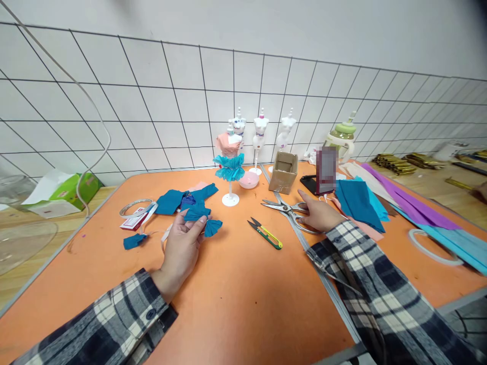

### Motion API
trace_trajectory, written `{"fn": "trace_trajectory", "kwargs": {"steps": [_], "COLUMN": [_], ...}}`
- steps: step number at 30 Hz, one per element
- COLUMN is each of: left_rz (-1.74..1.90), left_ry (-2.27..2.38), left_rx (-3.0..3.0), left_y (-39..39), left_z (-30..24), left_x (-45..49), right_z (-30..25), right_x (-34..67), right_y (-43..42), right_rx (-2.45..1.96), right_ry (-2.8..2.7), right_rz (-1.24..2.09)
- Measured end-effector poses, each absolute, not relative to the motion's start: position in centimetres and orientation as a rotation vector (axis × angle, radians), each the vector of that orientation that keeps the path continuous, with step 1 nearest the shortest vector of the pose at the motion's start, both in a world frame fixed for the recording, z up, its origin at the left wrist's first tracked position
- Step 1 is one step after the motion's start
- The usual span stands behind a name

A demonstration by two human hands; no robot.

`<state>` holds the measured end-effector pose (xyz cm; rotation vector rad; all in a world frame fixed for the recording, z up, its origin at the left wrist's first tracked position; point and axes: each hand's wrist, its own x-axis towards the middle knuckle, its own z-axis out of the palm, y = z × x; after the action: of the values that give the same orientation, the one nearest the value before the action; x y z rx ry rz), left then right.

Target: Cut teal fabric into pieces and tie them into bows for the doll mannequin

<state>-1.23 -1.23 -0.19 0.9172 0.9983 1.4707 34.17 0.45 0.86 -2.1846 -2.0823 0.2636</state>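
Observation:
My left hand (pixel 182 243) pinches a small gathered piece of blue crepe paper (pixel 201 217) just above the orange table (pixel 243 294). My right hand (pixel 318 213) rests on the handles of the large silver scissors (pixel 284 207), fingers curled over them. Small yellow-green thread snips (pixel 266 234) lie between the two hands. Behind them stands a small white mannequin (pixel 230 167) dressed in a pink top and a turquoise ruffled skirt. More blue paper scraps (pixel 178 199) lie beyond my left hand.
Three bare white mannequins (pixel 261 133) stand along the tiled wall, beside a pink bowl (pixel 249 180) and a cardboard box (pixel 283 171). Blue, purple and turquoise paper sheets (pixel 384 203) lie on the right, tape rolls (pixel 134 208) on the left, a tissue box (pixel 61 191) far left.

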Motion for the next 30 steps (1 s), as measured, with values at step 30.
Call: {"fn": "trace_trajectory", "kwargs": {"steps": [30], "left_rz": [1.250], "left_ry": [1.003], "left_rx": [1.210], "left_y": [-1.6], "left_z": [-1.3], "left_x": [-0.9], "right_z": [0.4], "right_x": [34.5], "right_y": [1.3], "right_rx": [-1.925], "right_ry": [-1.533], "right_rz": [0.535]}}
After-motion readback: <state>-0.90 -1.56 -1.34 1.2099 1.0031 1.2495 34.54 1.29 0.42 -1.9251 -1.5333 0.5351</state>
